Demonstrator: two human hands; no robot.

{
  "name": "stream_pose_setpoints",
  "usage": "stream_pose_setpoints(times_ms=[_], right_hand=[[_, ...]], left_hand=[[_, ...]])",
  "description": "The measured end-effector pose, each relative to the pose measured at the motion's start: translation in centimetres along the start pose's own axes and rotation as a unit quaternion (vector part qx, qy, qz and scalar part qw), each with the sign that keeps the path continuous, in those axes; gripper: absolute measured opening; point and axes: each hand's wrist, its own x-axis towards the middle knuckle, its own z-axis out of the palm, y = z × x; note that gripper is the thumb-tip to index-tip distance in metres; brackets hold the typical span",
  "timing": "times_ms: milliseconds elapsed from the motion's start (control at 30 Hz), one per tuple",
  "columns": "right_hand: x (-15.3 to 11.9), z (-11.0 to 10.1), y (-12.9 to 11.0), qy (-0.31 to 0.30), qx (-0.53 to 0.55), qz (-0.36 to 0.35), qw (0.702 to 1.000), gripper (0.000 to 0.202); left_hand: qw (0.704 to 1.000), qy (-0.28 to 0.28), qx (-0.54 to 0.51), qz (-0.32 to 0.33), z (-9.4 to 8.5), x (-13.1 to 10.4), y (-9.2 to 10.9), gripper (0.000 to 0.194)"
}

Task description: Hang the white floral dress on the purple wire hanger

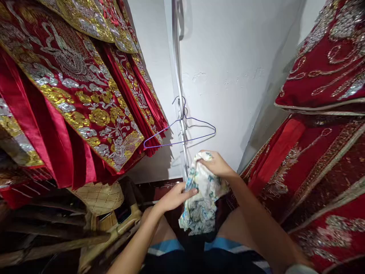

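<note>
A crumpled white cloth garment (pixel 203 201) with a blue and green floral print hangs between my two hands, above my knees. My left hand (pixel 178 196) grips its left edge, with the thumb lying across the front of the fabric. Higher up, my right hand (pixel 212 164) is closed on the bunched top, its fingertips partly hidden in the folds. I cannot tell which kind of garment it is. Just beyond my hands, a thin purple hanger (pixel 182 142) with nothing on it hangs from a narrow metal strip (pixel 175 57) on the wall.
Red embroidered garments with gold and silver sequins (pixel 97 102) hang at the left. More beaded red garments (pixel 322 87) hang at the right. A wooden chair (pixel 125 226) with a quilted beige cloth (pixel 99 198) stands at the lower left. The white wall (pixel 228 49) lies ahead.
</note>
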Motion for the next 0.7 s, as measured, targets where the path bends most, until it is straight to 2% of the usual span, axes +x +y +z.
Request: stream_pose_setpoints(times_ms=[67, 167, 267, 400, 467, 533, 600, 700], right_hand=[[2.1, -1.0, 0.9, 0.109, -0.010, -0.028, 0.994, 0.021], [5.3, -1.6, 2.5, 0.192, -0.021, -0.046, 0.980, 0.026], [8.0, -0.8, 4.1, 0.177, -0.031, -0.026, 0.983, 0.034], [9.2, 0.3, 5.3, 0.080, -0.049, 0.022, 0.995, 0.037], [8.6, 0.0, 5.3, 0.045, -0.063, 0.042, 0.996, 0.039], [7.5, -1.0, 4.8, 0.037, -0.080, 0.055, 0.995, 0.041], [6.2, -2.2, 3.8, 0.054, -0.106, 0.067, 0.991, 0.042], [4.4, -3.9, 2.0, 0.097, -0.144, 0.086, 0.981, 0.041]], left_hand=[[0.993, 0.042, 0.101, -0.048, -1.5, -1.5, -1.4, 0.029], [0.963, 0.090, 0.227, -0.109, -4.0, -3.5, -2.1, 0.023], [0.930, 0.119, 0.312, -0.150, -6.8, -4.9, -1.0, 0.026], [0.900, 0.116, 0.391, -0.155, -10.1, -6.0, 0.7, 0.028], [0.885, 0.099, 0.430, -0.148, -11.5, -6.4, 0.9, 0.027], [0.872, 0.104, 0.459, -0.135, -12.4, -6.6, 0.6, 0.028], [0.867, 0.141, 0.461, -0.126, -13.0, -6.5, 0.4, 0.031], [0.871, 0.226, 0.418, -0.124, -13.3, -5.6, 0.7, 0.036]])
